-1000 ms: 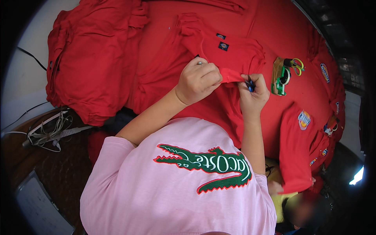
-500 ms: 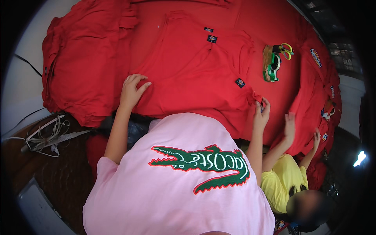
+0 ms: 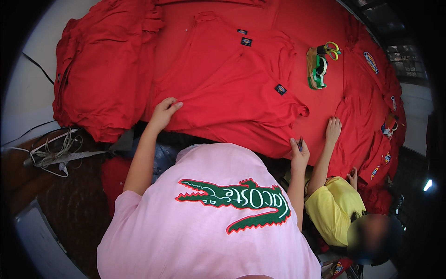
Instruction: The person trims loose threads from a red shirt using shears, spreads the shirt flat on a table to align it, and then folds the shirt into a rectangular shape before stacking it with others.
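A red shirt with dark neck labels lies spread on top of other red garments in front of me. My left hand pinches its near left edge between thumb and fingers. At the shirt's near right corner, my right hand is closed around small dark snips, their pointed tips sticking up past the fingers. Most of the snips is hidden in the palm. The fingertips lie close by the shirt's edge; I cannot tell whether they touch it.
A tall pile of red garments stands at the left. Yellow-handled scissors and a green tape dispenser are at the right. Beside me, a person in yellow handles red garments with patches. Tangled cables lie at lower left.
My right hand has come down toward me, off the shirt's right corner, with the snips. My left hand has closed on the shirt's edge. The co-worker's hand has moved forward onto the table.
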`<state>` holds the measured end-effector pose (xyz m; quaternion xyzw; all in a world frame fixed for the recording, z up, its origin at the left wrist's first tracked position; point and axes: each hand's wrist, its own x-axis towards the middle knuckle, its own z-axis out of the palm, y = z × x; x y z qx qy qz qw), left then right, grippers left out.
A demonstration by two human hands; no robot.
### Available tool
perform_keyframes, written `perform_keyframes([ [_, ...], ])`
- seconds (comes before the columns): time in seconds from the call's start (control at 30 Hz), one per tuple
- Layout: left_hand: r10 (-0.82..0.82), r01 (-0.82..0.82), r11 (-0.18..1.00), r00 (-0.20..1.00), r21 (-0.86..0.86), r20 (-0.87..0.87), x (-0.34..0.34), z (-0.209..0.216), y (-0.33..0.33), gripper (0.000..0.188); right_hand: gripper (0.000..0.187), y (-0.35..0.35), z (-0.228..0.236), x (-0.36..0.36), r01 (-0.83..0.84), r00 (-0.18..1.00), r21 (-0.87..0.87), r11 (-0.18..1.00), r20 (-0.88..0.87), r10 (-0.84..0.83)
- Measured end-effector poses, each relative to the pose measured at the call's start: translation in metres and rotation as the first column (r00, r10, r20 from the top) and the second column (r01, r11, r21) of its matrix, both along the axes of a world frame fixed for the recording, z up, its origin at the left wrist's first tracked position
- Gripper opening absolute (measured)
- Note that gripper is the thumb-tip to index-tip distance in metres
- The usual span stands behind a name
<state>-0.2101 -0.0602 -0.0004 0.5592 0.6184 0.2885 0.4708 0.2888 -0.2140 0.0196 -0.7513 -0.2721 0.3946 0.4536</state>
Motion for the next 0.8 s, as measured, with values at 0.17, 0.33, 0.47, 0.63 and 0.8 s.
perform_keyframes([
  [0.17,0.16,-0.017,0.955,0.869,-0.295,0.469,-0.045,0.063,-0.018,0.014,0.016,-0.038,0.055,0.023,-0.031,0.906,0.057,0.998,-0.421,0.052],
  [0.33,-0.189,0.219,0.974,0.618,0.064,0.763,-0.066,0.162,-0.018,0.013,0.021,-0.026,0.114,0.039,0.008,0.808,0.572,0.82,-0.486,0.331],
  [0.47,-0.11,-0.201,0.94,0.587,0.276,0.802,-0.055,0.204,0.082,0.048,0.013,0.066,0.179,0.064,0.024,0.79,0.734,0.679,-0.43,0.437],
  [0.63,-0.185,-0.178,0.839,0.796,0.514,0.577,-0.007,0.23,0.235,0.031,0.022,0.225,0.189,0.073,0.236,0.926,0.629,0.741,-0.376,0.024],
  [0.8,-0.033,-0.206,0.735,0.941,0.646,0.338,0.013,0.134,0.271,0.034,0.02,0.256,0.141,0.062,-0.055,0.998,0.64,0.767,0.04,0.039],
])
